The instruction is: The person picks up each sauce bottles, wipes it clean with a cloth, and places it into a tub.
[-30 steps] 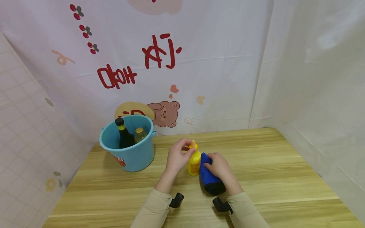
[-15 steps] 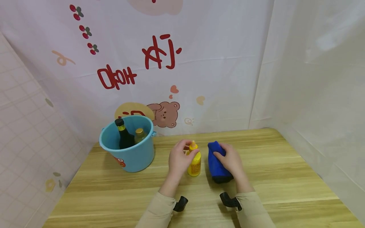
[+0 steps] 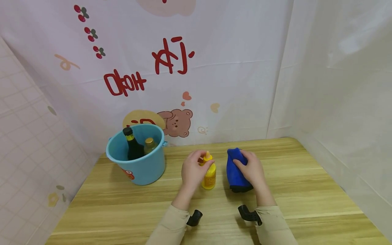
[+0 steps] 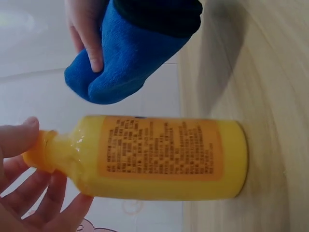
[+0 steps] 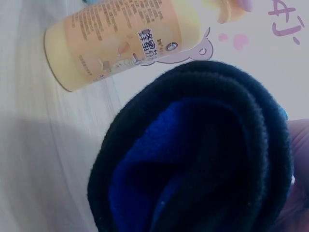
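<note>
A yellow bottle (image 3: pixel 209 177) with a pointed nozzle stands upright on the wooden table. My left hand (image 3: pixel 193 168) pinches its cap (image 4: pixel 38 152) between thumb and fingers. Printed text covers the orange label (image 4: pixel 159 147) in the left wrist view. To the bottle's right, my right hand (image 3: pixel 251 168) grips a folded blue fleecy cloth (image 3: pixel 237 172) near its upper end. Its black border (image 3: pixel 241 188) hangs lowest, seemingly just above the table. From the right wrist, the folded cloth's dark opening (image 5: pixel 169 169) fills much of the view. Cloth and bottle are apart.
A light blue bucket (image 3: pixel 153 170) stands at the table's back left. In it are a dark bottle (image 3: pixel 134 148) with a black cap and a clear bottle (image 3: pixel 149 145) with a gold cap. A printed white curtain (image 3: pixel 239 85) hangs behind the wooden table (image 3: pixel 306 190).
My right hand has moved right and slightly away from me, taking the blue cloth from beside the bottle and raising it. My left hand has shifted slightly; the bottle stays in place.
</note>
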`<action>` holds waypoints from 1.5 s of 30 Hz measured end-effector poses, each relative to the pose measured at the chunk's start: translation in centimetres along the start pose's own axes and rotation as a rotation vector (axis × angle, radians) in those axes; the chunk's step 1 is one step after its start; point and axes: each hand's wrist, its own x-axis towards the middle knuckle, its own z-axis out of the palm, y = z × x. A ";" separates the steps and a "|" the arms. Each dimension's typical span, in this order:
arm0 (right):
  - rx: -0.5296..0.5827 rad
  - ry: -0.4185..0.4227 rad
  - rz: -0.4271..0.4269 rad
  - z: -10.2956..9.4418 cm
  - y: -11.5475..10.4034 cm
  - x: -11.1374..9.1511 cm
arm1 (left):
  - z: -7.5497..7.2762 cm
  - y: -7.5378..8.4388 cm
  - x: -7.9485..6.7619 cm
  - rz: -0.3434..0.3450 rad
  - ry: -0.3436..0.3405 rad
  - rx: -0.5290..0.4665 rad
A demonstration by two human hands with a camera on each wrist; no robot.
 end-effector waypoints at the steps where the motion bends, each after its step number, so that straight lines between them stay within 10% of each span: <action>1: 0.002 0.001 -0.001 0.0 0.0 0.0 | -0.1 -0.1 0.1 -0.003 -0.022 -0.020; 10: 0.020 0.001 0.003 0.0 0.1 0.0 | -1.2 -0.3 1.2 -0.080 -0.236 -0.130; 25: 0.054 0.002 0.015 -0.4 -0.8 -0.1 | -1.9 -0.7 2.1 -0.092 -0.387 -0.201; 45: 0.162 0.155 -0.218 0.7 -4.4 -1.0 | -1.5 -0.9 1.0 -0.126 -0.224 -0.239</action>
